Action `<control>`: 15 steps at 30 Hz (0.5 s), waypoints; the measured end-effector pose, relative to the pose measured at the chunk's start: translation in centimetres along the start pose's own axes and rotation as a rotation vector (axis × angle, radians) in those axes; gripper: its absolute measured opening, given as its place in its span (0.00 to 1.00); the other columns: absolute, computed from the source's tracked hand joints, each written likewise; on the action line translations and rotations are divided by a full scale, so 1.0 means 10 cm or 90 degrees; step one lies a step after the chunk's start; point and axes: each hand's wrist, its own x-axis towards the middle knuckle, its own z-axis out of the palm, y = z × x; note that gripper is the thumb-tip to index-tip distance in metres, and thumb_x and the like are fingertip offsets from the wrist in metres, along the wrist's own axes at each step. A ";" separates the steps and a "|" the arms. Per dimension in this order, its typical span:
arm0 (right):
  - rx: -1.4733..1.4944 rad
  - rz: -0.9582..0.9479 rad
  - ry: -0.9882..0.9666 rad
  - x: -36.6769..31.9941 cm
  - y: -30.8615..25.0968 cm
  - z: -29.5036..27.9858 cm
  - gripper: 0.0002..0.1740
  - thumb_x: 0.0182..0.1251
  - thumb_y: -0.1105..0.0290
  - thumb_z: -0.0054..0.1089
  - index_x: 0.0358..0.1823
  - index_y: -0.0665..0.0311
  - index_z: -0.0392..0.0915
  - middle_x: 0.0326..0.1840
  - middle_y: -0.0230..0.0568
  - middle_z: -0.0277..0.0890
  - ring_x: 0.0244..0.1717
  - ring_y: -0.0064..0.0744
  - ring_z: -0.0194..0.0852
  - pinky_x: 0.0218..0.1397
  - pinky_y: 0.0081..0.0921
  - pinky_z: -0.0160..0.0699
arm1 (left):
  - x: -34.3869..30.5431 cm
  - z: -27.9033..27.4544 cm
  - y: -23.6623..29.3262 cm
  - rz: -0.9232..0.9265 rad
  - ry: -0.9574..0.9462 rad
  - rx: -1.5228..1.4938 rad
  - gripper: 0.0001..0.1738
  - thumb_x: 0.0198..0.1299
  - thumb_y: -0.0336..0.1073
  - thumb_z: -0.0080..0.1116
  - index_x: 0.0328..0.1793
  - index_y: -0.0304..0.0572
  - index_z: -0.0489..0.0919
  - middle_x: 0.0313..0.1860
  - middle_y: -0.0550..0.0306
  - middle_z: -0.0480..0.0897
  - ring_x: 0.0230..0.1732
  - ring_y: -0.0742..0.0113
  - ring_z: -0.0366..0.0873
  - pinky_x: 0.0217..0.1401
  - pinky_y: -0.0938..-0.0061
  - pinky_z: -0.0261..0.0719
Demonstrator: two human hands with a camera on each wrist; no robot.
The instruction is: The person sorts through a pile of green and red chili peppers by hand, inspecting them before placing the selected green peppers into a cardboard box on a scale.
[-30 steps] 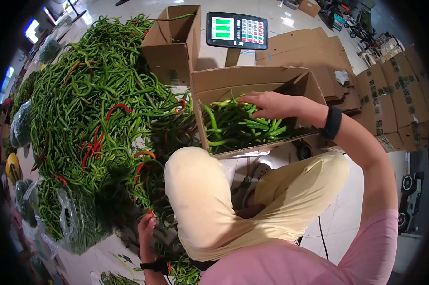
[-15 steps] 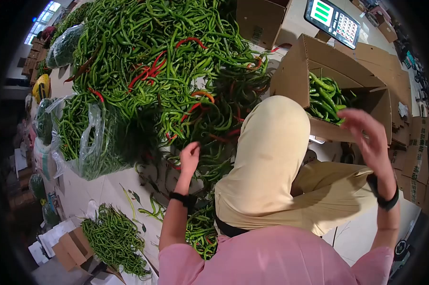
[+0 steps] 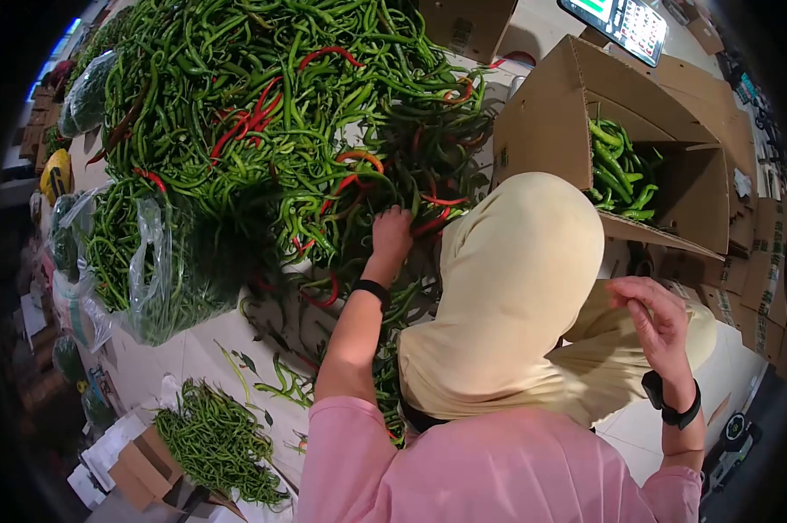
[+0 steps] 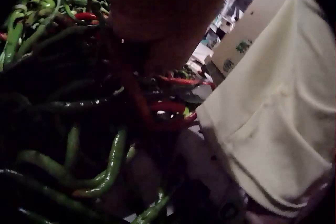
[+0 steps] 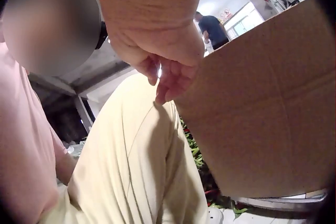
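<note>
My left hand (image 3: 391, 234) reaches into the shaded edge of a large heap of green chili peppers (image 3: 184, 131), beside my raised knee. Its fingertips go in among the peppers, close to some red chili peppers (image 3: 446, 200). The left wrist view is very dark around this hand; I cannot tell whether it grips a pepper. My right hand (image 3: 659, 318) hangs in the air over my leg with loosely bent fingers, holding nothing, as the right wrist view also shows. Beyond it stands an open cardboard box (image 3: 537, 113) with long green peppers (image 3: 618, 170) inside.
A scale display (image 3: 616, 26) stands behind the box, with flattened cardboard (image 3: 698, 96) nearby. At left sits a clear plastic bag (image 3: 162, 270) of peppers. A smaller pile of thin green peppers (image 3: 214, 444) lies at lower left. Another person (image 5: 211, 29) is in the background.
My right hand has come out of the box, back toward my body. The left hand has moved forward into the peppers. The head view has turned left and down.
</note>
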 end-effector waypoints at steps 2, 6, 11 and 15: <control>0.009 0.006 -0.003 0.02 0.03 0.00 0.13 0.59 0.85 0.46 0.43 0.70 0.76 0.41 0.44 0.78 0.35 0.30 0.76 0.40 0.22 0.74 | -0.05 -0.05 -0.13 -0.068 0.024 -0.205 0.11 0.50 0.29 0.57 0.41 0.38 0.77 0.36 0.52 0.79 0.39 0.59 0.76 0.43 0.70 0.74; 0.043 0.005 -0.010 0.13 -0.01 0.01 0.11 0.62 0.82 0.45 0.43 0.71 0.76 0.42 0.45 0.77 0.36 0.30 0.75 0.41 0.22 0.74 | -0.15 -0.72 -0.24 -0.236 0.187 -0.883 0.11 0.60 0.28 0.52 0.49 0.36 0.77 0.40 0.55 0.81 0.42 0.71 0.76 0.47 0.78 0.72; 0.094 -0.072 0.021 0.29 -0.17 0.00 0.11 0.65 0.75 0.46 0.42 0.71 0.77 0.46 0.48 0.75 0.37 0.28 0.75 0.41 0.21 0.74 | -0.30 -1.76 -0.08 -0.074 0.319 -1.384 0.18 0.63 0.33 0.50 0.59 0.42 0.69 0.49 0.55 0.75 0.44 0.65 0.71 0.51 0.67 0.71; 0.180 -0.137 0.058 0.45 -0.49 0.02 0.11 0.63 0.78 0.45 0.43 0.71 0.76 0.51 0.47 0.73 0.37 0.27 0.75 0.42 0.20 0.74 | -0.50 -2.40 0.32 -0.044 0.258 -1.438 0.20 0.64 0.39 0.49 0.62 0.50 0.66 0.41 0.58 0.73 0.31 0.69 0.67 0.33 0.75 0.67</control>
